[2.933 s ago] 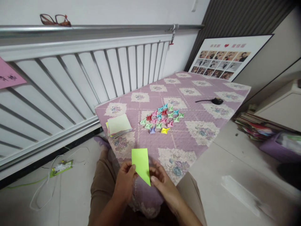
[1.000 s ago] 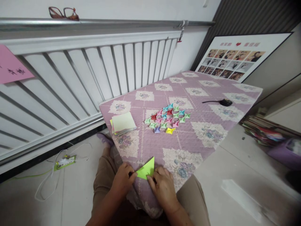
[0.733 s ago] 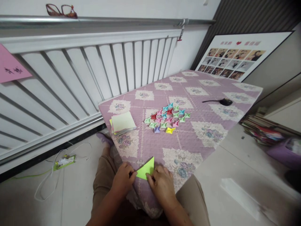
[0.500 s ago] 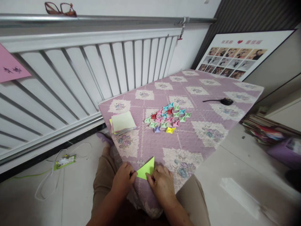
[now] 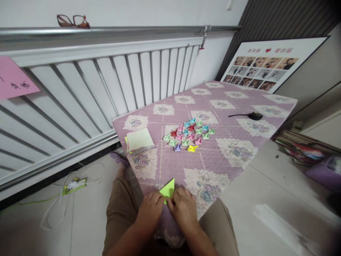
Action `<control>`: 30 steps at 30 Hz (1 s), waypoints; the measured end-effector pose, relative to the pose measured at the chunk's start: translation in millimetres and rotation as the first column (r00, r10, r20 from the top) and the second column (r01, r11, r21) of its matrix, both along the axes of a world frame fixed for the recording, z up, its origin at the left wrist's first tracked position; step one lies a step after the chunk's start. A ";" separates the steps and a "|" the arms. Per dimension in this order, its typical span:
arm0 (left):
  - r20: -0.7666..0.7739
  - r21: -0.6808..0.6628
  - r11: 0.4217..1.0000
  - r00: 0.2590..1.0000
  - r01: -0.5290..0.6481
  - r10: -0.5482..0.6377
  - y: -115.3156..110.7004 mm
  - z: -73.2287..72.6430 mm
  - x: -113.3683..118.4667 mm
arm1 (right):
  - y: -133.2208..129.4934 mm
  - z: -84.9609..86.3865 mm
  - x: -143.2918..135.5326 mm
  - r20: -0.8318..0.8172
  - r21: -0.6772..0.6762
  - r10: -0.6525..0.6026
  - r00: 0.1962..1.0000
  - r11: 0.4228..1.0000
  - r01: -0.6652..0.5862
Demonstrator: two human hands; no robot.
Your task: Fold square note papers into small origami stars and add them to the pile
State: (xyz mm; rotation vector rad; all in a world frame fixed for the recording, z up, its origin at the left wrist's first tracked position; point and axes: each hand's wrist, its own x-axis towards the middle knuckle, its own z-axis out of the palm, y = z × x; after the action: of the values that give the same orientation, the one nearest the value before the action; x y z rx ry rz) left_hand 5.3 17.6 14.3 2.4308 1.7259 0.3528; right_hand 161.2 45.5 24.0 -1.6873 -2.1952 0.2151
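A yellow-green sheet of paper [image 5: 168, 188], folded to a triangle, lies at the near end of the table between my hands. My left hand [image 5: 152, 206] covers its left corner, fingers closed on the edge. On the right side my right hand [image 5: 183, 204] grips the paper, its thumb near the lower edge beside my left fingers. Farther up the cloth sit several small folded paper shapes [image 5: 185, 134] in green, pink, blue, red, purple and yellow, grouped in slanting rows. To their left is a stack of square paper sheets [image 5: 140, 140], pale on top.
A purple floral tablecloth [image 5: 170, 165] covers the table. Toward the right lies a black object with a thin tail [image 5: 255, 115]. A white radiator [image 5: 144, 74] runs along the left, with glasses [image 5: 73, 22] above. A power strip [image 5: 75, 185] and cables lie on the floor.
My left hand has moved right and inward over the paper's left corner, now close to my right hand. Less of the sheet shows. The right hand stays nearly in place.
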 end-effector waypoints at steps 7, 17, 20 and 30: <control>-0.064 0.188 0.982 0.998 0.025 -0.013 -25.9 -20.7 -13.2 | -2.7 -0.7 7.0 -0.051 0.000 -0.002 0.999 1.000 0.002; -0.079 0.140 0.990 0.997 0.002 0.009 -30.3 -9.0 -13.6 | -2.6 3.5 26.5 -0.113 -0.007 0.050 0.992 0.999 -0.051; -0.076 0.127 0.992 0.997 -0.001 0.011 -29.3 -7.8 -14.6 | -5.8 4.6 18.2 -0.143 0.033 0.221 0.965 0.975 -0.218; 0.039 0.224 0.974 0.999 -0.016 0.007 -29.6 -22.9 -38.1 | -1.1 -11.0 20.4 -0.071 0.004 0.310 0.948 0.951 -0.310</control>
State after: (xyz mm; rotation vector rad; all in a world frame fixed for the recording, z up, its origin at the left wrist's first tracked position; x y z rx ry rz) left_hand -32.8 -12.1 -8.6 2.5473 1.7722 0.6231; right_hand 181.6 44.4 13.0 -1.3068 -2.3980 0.3587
